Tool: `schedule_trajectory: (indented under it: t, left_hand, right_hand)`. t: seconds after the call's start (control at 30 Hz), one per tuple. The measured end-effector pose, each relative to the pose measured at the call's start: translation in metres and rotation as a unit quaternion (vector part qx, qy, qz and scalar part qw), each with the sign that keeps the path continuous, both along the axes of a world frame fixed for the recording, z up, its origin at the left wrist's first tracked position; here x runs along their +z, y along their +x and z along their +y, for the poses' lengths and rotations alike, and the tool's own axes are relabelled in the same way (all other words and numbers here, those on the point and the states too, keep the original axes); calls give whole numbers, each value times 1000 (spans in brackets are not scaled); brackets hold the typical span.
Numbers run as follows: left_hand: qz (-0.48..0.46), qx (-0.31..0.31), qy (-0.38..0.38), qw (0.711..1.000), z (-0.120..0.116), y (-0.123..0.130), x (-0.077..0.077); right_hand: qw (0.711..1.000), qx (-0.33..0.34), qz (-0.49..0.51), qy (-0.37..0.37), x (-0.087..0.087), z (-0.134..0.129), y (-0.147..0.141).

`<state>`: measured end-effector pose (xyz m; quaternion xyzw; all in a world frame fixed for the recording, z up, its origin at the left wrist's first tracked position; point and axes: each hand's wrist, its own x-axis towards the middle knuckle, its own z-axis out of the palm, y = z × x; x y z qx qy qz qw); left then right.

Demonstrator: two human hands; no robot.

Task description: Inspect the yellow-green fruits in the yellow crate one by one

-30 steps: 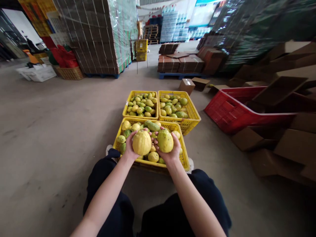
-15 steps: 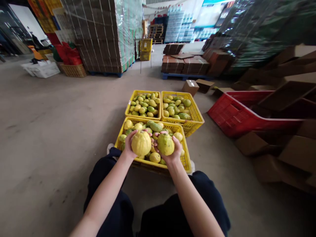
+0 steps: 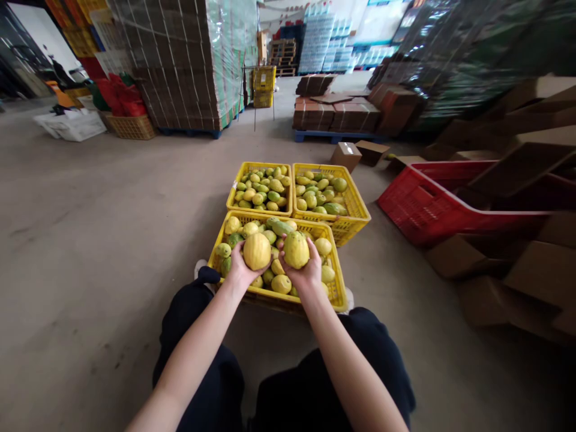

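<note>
My left hand (image 3: 240, 267) is wrapped round a round yellow fruit (image 3: 257, 252). Beside it, my right hand (image 3: 308, 273) holds a greenish-yellow fruit (image 3: 296, 249), its fingers curled about the sides and underneath. Both fruits are held above the near yellow crate (image 3: 337, 282), which contains many yellow and green fruits. The two held fruits are a little apart. Behind stand a back left yellow crate (image 3: 230, 197) and a back right yellow crate (image 3: 360, 207), both with similar fruits inside.
A red crate (image 3: 405, 207) with cardboard in and around it lies to the right. Small cardboard boxes (image 3: 346, 156) sit on the floor beyond the crates. Farther back are a wrapped stack (image 3: 180, 66) and a blue pallet (image 3: 315, 136) of flat cardboard. My knees flank the near crate.
Both hands have turned the fruits, so other sides of them now show. My right hand and its fruit have shifted slightly up and left.
</note>
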<state>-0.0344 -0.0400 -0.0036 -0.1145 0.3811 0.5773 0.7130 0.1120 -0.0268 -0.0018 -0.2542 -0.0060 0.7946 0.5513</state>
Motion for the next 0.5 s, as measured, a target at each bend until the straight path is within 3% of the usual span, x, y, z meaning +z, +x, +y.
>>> schedule_trajectory:
  t: [0.27, 0.5]
  left_hand:
    - [-34, 7, 23, 999, 1, 3, 2]
    - [-68, -13, 80, 994, -8, -3, 19]
  right_hand:
    - [999, -15, -5, -30, 4, -1, -2]
    - [1000, 14, -24, -8, -3, 3, 0]
